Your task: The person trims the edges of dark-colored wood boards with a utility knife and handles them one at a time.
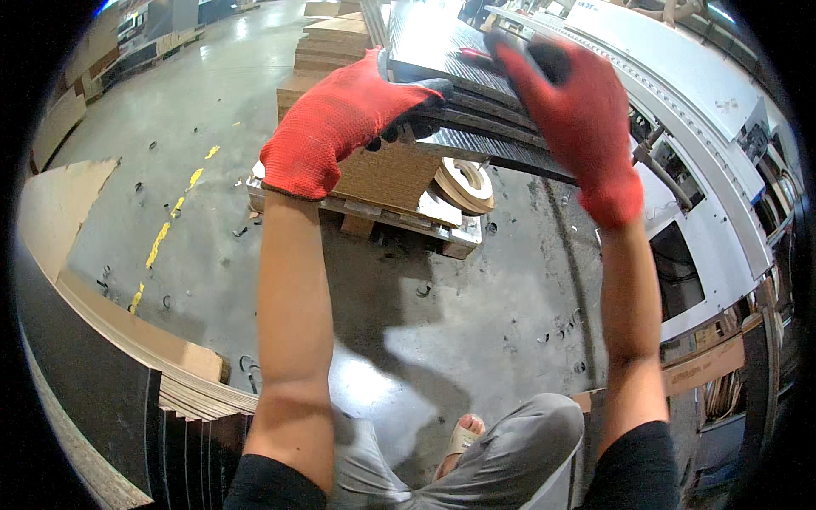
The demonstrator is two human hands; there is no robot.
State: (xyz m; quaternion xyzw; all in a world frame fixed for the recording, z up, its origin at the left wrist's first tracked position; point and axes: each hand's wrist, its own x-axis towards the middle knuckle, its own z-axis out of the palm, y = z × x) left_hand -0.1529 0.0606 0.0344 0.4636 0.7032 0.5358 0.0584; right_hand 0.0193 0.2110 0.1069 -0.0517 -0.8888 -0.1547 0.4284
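My left hand, in a red glove with dark fingertips, is closed around the near left corner of a stack of dark boards. Its thumb lies along the edge, and the fingers curl in below. My right hand, gloved alike and blurred, hovers over the right end of the stack with thumb and fingers apart. A small red object shows on the boards by its fingertips; its kind is unclear. Light glares off the top board's shiny surface.
Beneath the boards stands a pallet with brown sheets and round rings. Cardboard is piled behind. A white machine flanks the right side, and upright panels stand at lower left. Dark scraps litter the floor.
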